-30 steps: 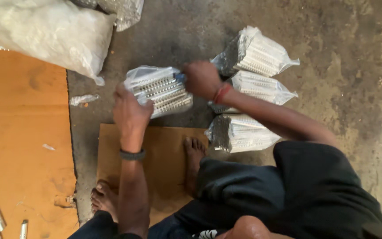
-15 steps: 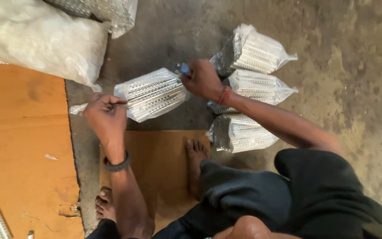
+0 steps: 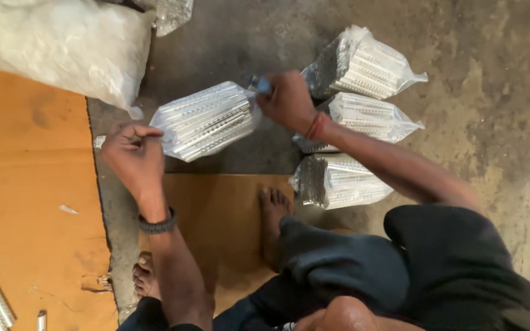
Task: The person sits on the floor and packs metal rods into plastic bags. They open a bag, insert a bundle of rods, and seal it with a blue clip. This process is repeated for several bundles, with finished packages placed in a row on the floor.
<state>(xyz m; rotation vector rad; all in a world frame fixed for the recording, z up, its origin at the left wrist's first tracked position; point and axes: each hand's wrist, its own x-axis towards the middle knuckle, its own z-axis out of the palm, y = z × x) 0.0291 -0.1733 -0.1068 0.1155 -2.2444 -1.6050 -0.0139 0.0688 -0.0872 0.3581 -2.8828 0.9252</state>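
Since a moment ago, the clear bag of ribbed metal strips [image 3: 207,119] has swung out flat between my hands. My left hand [image 3: 131,153] pinches its sealed end, fingers closed on the plastic. My right hand [image 3: 286,98] grips the opposite end, fingers clamped. Just beyond my right knuckles lie three filled bags [image 3: 363,64] on the concrete floor [image 3: 492,122].

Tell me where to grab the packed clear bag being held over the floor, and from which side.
Take the clear bag of metal strips at its gathered neck, where the right hand pinches it, coming from the right end. The body is bulky and slippery; the far end by the left hand is blunt and probably harder to grasp.
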